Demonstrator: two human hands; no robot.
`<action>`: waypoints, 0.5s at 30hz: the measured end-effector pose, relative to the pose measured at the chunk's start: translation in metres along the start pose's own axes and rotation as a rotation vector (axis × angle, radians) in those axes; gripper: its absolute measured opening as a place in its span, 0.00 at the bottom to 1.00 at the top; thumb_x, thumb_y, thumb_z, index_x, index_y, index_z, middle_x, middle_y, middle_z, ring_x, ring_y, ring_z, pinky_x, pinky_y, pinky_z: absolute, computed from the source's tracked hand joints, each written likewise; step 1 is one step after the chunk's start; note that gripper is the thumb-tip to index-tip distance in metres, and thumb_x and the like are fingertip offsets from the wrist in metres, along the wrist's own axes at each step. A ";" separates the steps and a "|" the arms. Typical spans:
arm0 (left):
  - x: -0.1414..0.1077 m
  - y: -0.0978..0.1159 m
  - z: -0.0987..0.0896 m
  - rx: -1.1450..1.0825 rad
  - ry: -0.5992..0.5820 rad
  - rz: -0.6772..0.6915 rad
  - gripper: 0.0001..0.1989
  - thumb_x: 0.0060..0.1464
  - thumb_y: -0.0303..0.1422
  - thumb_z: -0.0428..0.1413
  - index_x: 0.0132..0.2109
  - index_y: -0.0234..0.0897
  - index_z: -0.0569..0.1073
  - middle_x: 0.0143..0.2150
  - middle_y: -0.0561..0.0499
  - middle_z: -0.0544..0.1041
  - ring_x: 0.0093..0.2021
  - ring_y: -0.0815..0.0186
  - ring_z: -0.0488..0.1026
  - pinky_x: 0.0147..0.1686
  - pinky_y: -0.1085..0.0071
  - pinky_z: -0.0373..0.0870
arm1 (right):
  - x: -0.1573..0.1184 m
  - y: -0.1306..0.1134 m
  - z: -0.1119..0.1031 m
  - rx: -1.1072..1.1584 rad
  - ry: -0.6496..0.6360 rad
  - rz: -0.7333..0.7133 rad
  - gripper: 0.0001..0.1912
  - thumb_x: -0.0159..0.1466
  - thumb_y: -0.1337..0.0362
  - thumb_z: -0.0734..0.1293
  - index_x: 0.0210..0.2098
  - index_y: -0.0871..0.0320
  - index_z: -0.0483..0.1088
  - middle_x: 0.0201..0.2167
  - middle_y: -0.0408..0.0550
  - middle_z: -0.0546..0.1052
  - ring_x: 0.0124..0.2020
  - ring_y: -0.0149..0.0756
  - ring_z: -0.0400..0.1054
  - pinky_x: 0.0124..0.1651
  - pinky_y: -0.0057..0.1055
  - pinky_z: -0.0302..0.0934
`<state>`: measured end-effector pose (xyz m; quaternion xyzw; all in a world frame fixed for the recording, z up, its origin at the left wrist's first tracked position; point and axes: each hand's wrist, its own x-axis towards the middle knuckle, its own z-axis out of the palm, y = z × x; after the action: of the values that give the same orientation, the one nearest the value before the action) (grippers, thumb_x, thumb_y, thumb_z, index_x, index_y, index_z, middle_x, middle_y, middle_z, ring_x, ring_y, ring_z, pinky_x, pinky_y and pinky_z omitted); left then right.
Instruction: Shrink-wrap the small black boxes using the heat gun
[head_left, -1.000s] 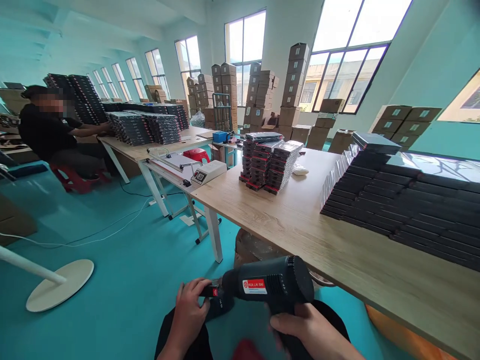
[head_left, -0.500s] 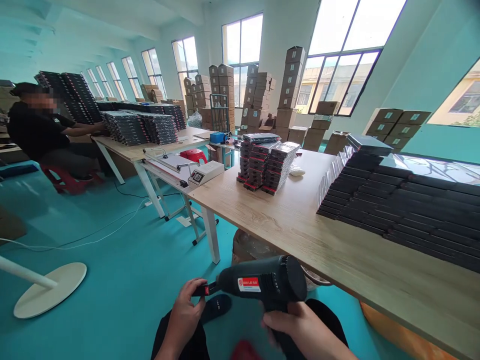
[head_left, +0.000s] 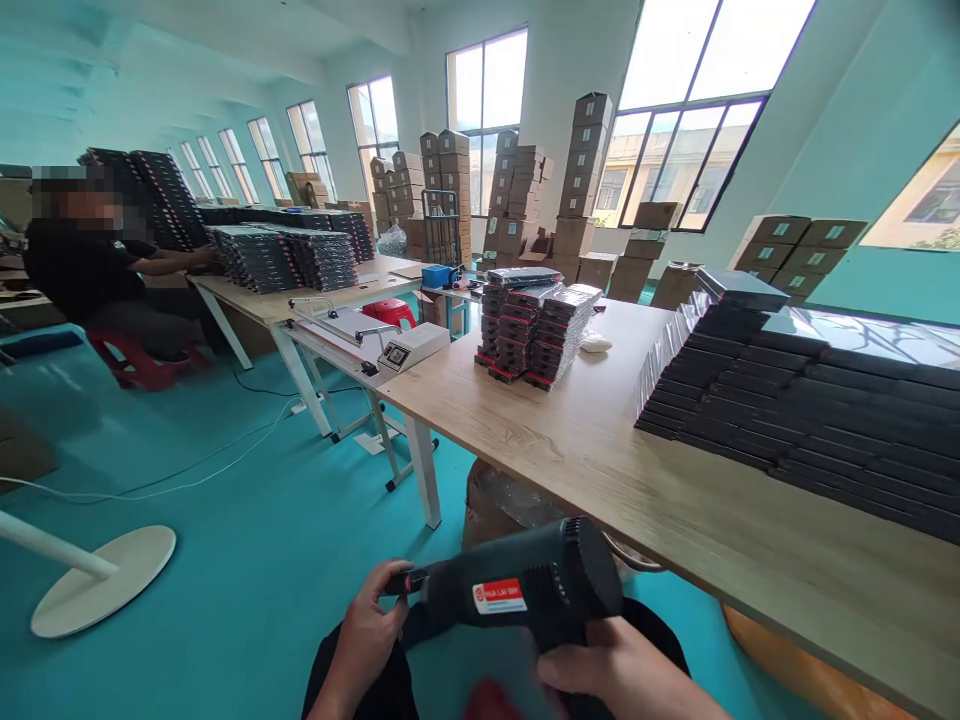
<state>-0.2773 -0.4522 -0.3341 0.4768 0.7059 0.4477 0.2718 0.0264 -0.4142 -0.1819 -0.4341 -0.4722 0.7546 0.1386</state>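
My right hand (head_left: 611,668) is wrapped round the handle of a black heat gun (head_left: 541,570) with a red and white label. The gun's nozzle points left, close to my left hand (head_left: 366,632). Between the thumb and fingers of that hand is a small thin black box (head_left: 401,582) with red on its end, seen edge-on. I cannot tell whether the nozzle touches the box. Both things are above my lap, in front of the wooden table (head_left: 517,440).
Plastic-wrapped black boxes stand in stacks (head_left: 536,330) on the table, with a larger pile (head_left: 810,400) at the right. A sealing machine (head_left: 412,348) stands left of it. A co-worker (head_left: 82,270) sits far left. A round white base (head_left: 105,580) and cables lie on the floor.
The heat gun's nozzle has moved slightly left and down, with its body tilting a little. My left hand keeps its hold on the black box.
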 end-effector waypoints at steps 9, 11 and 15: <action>0.008 -0.016 -0.005 -0.174 0.018 -0.061 0.14 0.49 0.40 0.59 0.41 0.41 0.81 0.40 0.49 0.82 0.42 0.55 0.78 0.44 0.63 0.76 | 0.010 0.010 -0.009 0.065 0.078 -0.031 0.13 0.51 0.58 0.71 0.33 0.59 0.72 0.17 0.42 0.73 0.20 0.34 0.64 0.27 0.33 0.56; 0.009 -0.017 -0.003 -0.370 0.016 -0.146 0.13 0.47 0.39 0.59 0.40 0.39 0.80 0.36 0.50 0.82 0.40 0.56 0.78 0.42 0.62 0.76 | 0.011 0.011 -0.011 0.106 0.058 -0.041 0.16 0.52 0.56 0.71 0.35 0.61 0.73 0.18 0.43 0.74 0.19 0.33 0.64 0.26 0.32 0.57; 0.011 -0.011 0.006 -0.701 -0.006 -0.348 0.15 0.45 0.35 0.57 0.41 0.37 0.80 0.35 0.49 0.83 0.35 0.57 0.78 0.37 0.62 0.76 | 0.012 0.004 -0.001 0.189 0.082 -0.091 0.20 0.51 0.56 0.73 0.39 0.61 0.74 0.27 0.46 0.77 0.22 0.33 0.67 0.26 0.31 0.59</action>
<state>-0.2817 -0.4419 -0.3465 0.2296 0.5798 0.6076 0.4920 0.0210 -0.4086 -0.1921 -0.4276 -0.4121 0.7703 0.2324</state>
